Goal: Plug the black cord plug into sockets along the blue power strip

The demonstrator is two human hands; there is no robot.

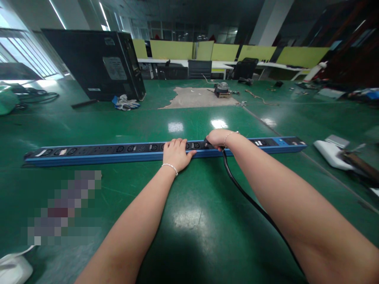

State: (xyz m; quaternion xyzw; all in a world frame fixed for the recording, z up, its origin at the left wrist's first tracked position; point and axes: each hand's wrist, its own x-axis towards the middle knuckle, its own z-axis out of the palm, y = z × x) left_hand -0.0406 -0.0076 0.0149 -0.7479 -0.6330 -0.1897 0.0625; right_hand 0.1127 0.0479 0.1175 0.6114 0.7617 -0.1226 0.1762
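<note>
A long blue power strip [97,158] with a row of black sockets lies across the green table. Spread over its middle, my left hand [178,153] rests on top, fingers on the far side and thumb pointing right. Just to the right, my right hand [218,138] is closed around the black plug [206,142] of a power cord. Its fingers hide most of the plug, which is at the strip's sockets; how deep it sits I cannot tell. The thick black cord [251,202] runs from under that hand toward the lower right, beneath my forearm.
Behind the strip stand a black computer case [97,65] and crumpled work gloves [126,103]. A small device [222,90] sits near a bare patch [192,98]. White objects [331,154] lie at right, a white adapter [14,271] at lower left, beside a blurred-out item [66,207].
</note>
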